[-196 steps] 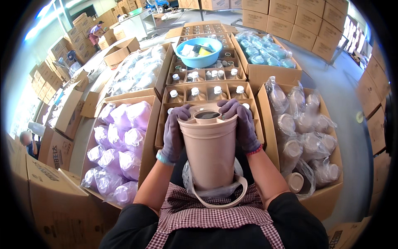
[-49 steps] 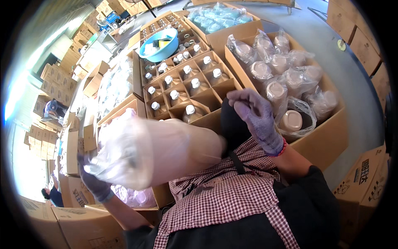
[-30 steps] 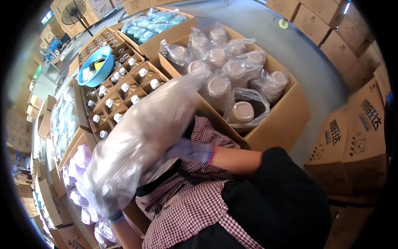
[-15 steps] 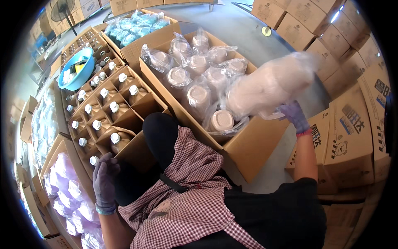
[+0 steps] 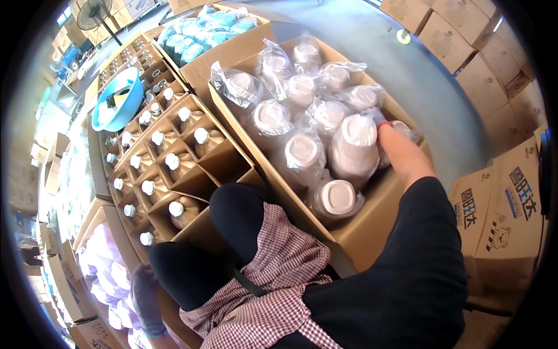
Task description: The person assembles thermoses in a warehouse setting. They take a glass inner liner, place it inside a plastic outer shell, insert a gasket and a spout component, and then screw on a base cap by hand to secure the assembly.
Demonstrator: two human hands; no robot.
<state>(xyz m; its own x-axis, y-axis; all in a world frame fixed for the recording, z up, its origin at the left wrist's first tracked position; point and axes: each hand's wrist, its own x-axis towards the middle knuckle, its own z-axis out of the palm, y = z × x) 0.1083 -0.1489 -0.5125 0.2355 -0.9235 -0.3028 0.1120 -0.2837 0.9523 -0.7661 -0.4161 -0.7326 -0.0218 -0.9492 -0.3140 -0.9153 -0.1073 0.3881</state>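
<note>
My right hand (image 5: 376, 117), in a grey-purple glove, reaches down into a cardboard carton (image 5: 372, 235) on the right. It is beside a tall stack of pale pinkish containers (image 5: 356, 146) in clear plastic; its fingers are hidden, so its grip does not show. Around it stand several more bagged stacks, such as one near the front wall (image 5: 337, 198). My left hand (image 5: 145, 296), gloved as well, is low beside my left knee, next to lilac wrapped bundles (image 5: 107, 262). Its fingers are dim and partly covered.
Left of the carton, a divided cardboard box (image 5: 195, 180) holds several white-capped jugs (image 5: 172, 161). A blue basin (image 5: 119, 119) rests on the boxes behind. Blue wrapped bundles (image 5: 203, 38) fill a carton at the back. Closed cartons (image 5: 505, 203) stand on the right; a fan (image 5: 96, 14) is far left.
My right hand has brought the bagged stack from the carton's right side down into it. My left hand has dropped lower, away from the jug box. The view has shifted.
</note>
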